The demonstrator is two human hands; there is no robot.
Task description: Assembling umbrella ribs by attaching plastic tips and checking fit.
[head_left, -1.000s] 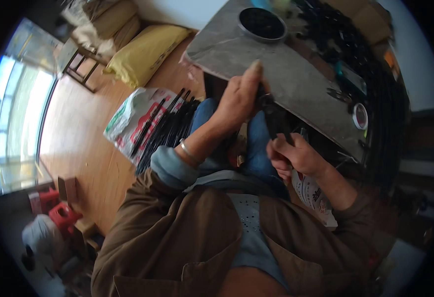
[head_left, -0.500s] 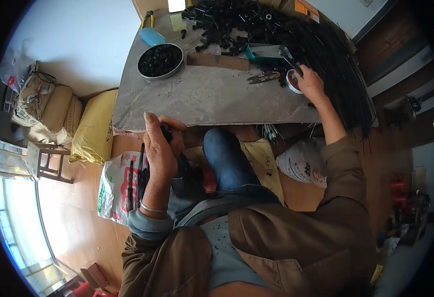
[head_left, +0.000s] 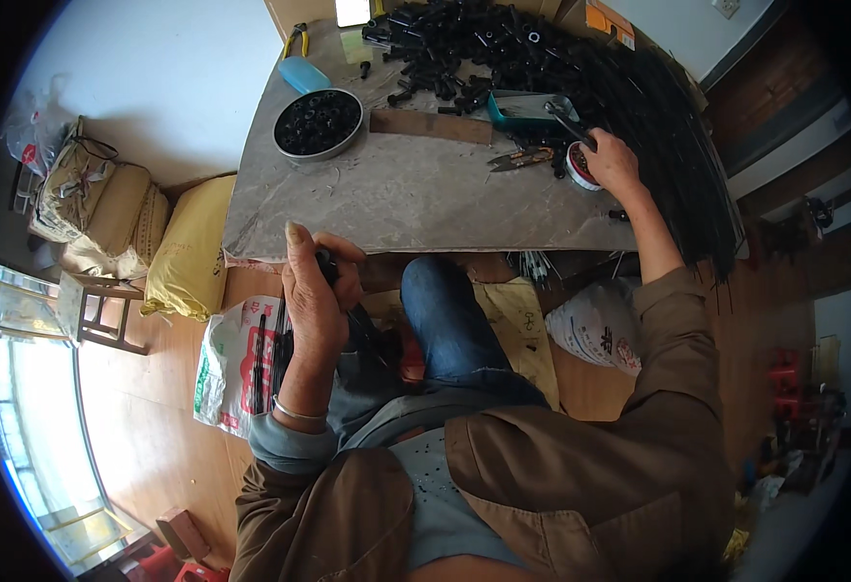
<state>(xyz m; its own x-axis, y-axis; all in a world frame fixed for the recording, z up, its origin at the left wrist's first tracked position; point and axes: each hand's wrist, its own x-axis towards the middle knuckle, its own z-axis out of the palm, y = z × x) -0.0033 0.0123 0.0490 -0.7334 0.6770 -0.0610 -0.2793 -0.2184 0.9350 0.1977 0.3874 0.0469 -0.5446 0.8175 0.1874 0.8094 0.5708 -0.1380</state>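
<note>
My left hand (head_left: 321, 281) is raised over my lap, left of my knee, thumb pointing up and fingers wrapped round a black cylindrical part (head_left: 326, 264). Most of that part is hidden in the fist. Out over the right of the table, my right hand (head_left: 613, 160) grips a dark-handled tool with a metallic end (head_left: 569, 124); its exact kind is unclear. Its end reaches the near right edge of a teal tray (head_left: 513, 124). Right beside the hand stands a small round white tub (head_left: 581, 175) with red inside. Pliers (head_left: 522, 159) lie left of the tub.
Black tubular parts (head_left: 445, 58) are heaped at the back, and long black rods (head_left: 668, 145) cover the right side. A round tin (head_left: 317, 150) of black rings stands left, near a flat brown strip (head_left: 430, 126). A yellow sack (head_left: 188, 252) and a stool (head_left: 105, 315) are beyond the table's left.
The view has shifted slightly. My right hand stays by the tub, the tool's metallic end tilting a little left and down. My left hand keeps its grip.
</note>
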